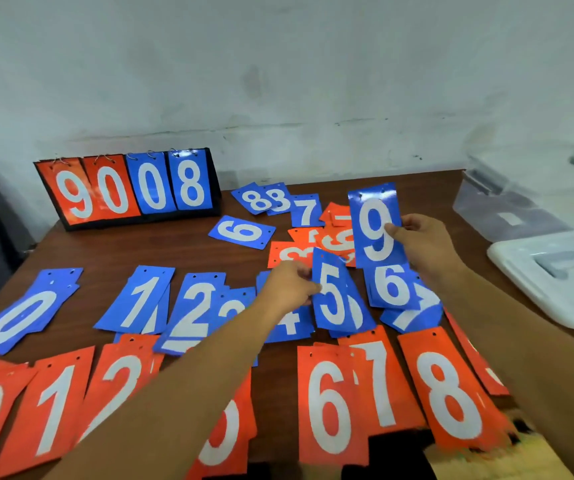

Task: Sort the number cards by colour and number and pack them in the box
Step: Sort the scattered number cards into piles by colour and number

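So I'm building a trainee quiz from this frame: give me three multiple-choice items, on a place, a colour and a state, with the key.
1. Where on the table does the scoreboard stand? A front right B back left C centre
2. What colour is the 9 card in the right hand? A orange B green C blue
3. What is the left hand doing? A pinching the blue 5 card B lying flat C making an empty fist
Key: 1 B, it stands at the far left edge; 2 C, white 9 on blue; 3 A, thumb and fingers grip the 5's edge.
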Available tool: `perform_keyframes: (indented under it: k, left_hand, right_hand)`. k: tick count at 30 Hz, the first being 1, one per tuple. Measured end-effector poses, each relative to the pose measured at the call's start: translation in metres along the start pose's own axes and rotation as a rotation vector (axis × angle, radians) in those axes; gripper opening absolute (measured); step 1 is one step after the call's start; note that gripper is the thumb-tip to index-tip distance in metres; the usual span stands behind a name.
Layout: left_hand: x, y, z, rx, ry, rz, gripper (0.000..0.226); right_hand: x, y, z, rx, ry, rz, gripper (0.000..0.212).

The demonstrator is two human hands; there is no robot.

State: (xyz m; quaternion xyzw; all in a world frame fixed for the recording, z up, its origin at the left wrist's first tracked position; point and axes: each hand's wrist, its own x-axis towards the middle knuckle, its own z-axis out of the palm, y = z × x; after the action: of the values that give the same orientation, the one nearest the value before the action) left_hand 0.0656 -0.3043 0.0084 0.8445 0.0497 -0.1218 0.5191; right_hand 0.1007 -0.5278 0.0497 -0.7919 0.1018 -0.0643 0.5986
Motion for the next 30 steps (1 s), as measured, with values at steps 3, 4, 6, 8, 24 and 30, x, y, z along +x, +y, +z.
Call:
perform_keyframes:
  k: [3,4,6,8,24,30]
  left_hand:
    - [0.001,-0.005,0.012,0.248,0.081,0.081,0.030]
    - [0.001,-0.007,0.016,0.302,0.100,0.099,0.036]
    - [0.001,-0.011,0.021,0.421,0.110,0.141,0.044]
    - [0.001,-0.014,0.025,0.553,0.107,0.161,0.052]
    - [0.022,0.040,0.099,0.688,-0.102,0.589,0.037]
    - [0.039,0.038,0.113,0.899,-0.231,0.569,0.049]
  right_hand:
    - [-0.011,0.007,-0.017,0.024,0.011,0.034,0.014]
    - [-0.015,0.008,-0.022,0.034,0.014,0.042,0.012]
    - [-0.022,0.013,-0.030,0.049,0.008,0.058,0.012]
    - [-0.026,0.018,-0.038,0.030,0.002,0.076,0.017]
    - [0.003,0.061,-0.103,-0.248,0.211,0.077,0.020]
    - [0.039,0.088,-0.111,-0.540,0.241,0.050,0.024]
